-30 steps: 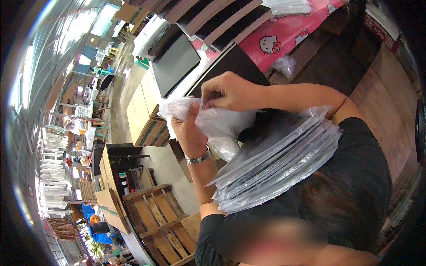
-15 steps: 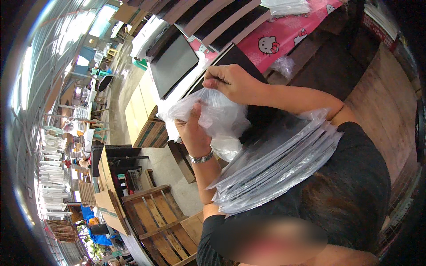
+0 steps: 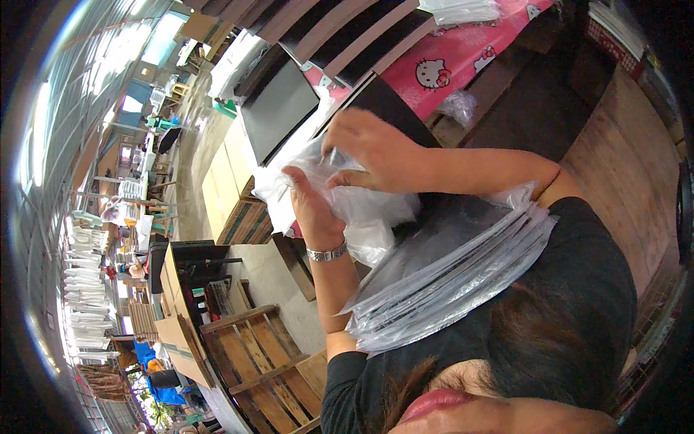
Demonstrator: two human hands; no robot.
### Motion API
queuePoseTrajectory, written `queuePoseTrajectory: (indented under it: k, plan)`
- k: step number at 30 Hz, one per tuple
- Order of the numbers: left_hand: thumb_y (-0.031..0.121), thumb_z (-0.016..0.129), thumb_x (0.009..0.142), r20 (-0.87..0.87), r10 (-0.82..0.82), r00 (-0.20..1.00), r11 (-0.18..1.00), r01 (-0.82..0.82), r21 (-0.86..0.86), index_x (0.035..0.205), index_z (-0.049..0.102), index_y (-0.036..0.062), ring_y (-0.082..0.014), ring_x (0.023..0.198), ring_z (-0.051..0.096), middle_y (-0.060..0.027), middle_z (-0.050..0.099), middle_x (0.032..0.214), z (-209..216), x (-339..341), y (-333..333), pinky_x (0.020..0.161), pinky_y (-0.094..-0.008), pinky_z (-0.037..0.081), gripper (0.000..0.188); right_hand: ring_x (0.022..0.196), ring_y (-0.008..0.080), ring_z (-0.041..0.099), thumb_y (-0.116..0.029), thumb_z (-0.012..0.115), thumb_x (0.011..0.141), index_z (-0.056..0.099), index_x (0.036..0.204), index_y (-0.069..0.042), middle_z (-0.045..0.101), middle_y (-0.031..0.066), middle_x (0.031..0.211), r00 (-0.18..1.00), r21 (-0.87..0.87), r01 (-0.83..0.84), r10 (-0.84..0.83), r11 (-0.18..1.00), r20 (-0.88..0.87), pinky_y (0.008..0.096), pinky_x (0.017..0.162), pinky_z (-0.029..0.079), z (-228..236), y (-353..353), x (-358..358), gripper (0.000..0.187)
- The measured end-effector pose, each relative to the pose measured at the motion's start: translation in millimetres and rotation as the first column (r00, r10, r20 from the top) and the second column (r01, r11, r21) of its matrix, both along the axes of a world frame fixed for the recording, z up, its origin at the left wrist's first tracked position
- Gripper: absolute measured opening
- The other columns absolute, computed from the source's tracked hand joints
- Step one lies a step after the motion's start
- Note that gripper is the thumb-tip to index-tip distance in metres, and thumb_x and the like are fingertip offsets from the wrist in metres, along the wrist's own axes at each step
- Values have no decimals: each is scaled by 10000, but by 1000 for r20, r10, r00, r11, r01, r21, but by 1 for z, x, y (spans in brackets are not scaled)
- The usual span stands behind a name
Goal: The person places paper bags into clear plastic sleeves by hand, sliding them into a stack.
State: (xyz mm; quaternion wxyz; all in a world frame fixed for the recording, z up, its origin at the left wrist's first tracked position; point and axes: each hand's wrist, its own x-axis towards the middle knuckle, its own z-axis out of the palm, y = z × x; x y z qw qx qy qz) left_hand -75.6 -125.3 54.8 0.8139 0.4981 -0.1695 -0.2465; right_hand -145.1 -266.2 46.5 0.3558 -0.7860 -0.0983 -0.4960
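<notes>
A thin, clear plastic bag point(image 3: 369, 210), crumpled and whitish, lies bunched between my hands over the corner of a stack. My left hand point(image 3: 316, 213), with a metal watch at the wrist, grips the bag's left side; its thumb is up and its other fingers are partly hidden by the film. Just above and to the right, my right hand point(image 3: 379, 155) is over the bag with fingers bent and thumb held apart from them. Several flat clear plastic sleeves point(image 3: 448, 278) lie in a fanned bundle across my front, between my arms.
Dark flat panels point(image 3: 282, 108) and black boards with pale edges point(image 3: 347, 43) are stacked beyond my hands. A pink printed cloth point(image 3: 426, 72) covers the table. Cardboard boxes point(image 3: 228, 181) stand at the left, and a wooden pallet point(image 3: 260, 362) lies lower down.
My right hand has lowered toward my left hand, and its pinched fingers have spread apart from the thumb. The raised part of the bag has dropped. My left hand's thumb has shifted left.
</notes>
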Motion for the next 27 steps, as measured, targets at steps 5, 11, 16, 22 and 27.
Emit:
queuePoseTrajectory:
  k: [5, 11, 16, 22, 27]
  plan:
    - [91, 650, 810, 149, -87, 985, 987, 65, 145, 1038, 571, -1, -177, 818, 614, -82, 631, 942, -16, -8, 6, 716, -309, 506, 259, 726, 163, 591, -80, 615, 820, 579, 883, -8, 619, 108, 759, 871, 324, -275, 377, 905, -314, 320, 686, 469, 0, -20, 3, 102]
    - [126, 644, 830, 182, 5, 983, 987, -34, 155, 928, 605, -14, -164, 741, 619, -71, 639, 855, -8, 5, 13, 671, -292, 503, 176, 769, 161, 561, -199, 631, 848, 570, 920, -16, 613, 88, 827, 817, 399, -335, 475, 853, -329, 318, 717, 463, 4, -23, -1, 205]
    - [111, 689, 782, 238, -21, 971, 983, -23, 182, 967, 612, -35, -171, 760, 622, -90, 645, 889, -7, -6, 7, 707, -292, 500, 248, 680, 101, 526, -140, 681, 799, 595, 796, 0, 602, 37, 702, 809, 437, -290, 462, 851, -362, 274, 644, 436, 5, -24, 3, 164]
    - [19, 696, 693, 187, -43, 981, 979, 4, 204, 993, 613, -18, -171, 877, 600, -82, 632, 972, 7, -6, 11, 789, -296, 470, 313, 600, 74, 492, -205, 681, 808, 601, 744, -18, 548, 36, 620, 813, 399, -196, 376, 896, -445, 270, 573, 409, 4, -31, -2, 214]
    - [25, 700, 693, 323, 103, 941, 980, -151, 127, 904, 588, 24, -155, 851, 567, -47, 595, 892, -5, 3, 11, 835, -295, 439, 238, 597, 86, 498, -264, 721, 772, 594, 741, -16, 548, 39, 599, 858, 552, -385, 507, 740, -81, 269, 562, 409, -9, -21, 8, 280]
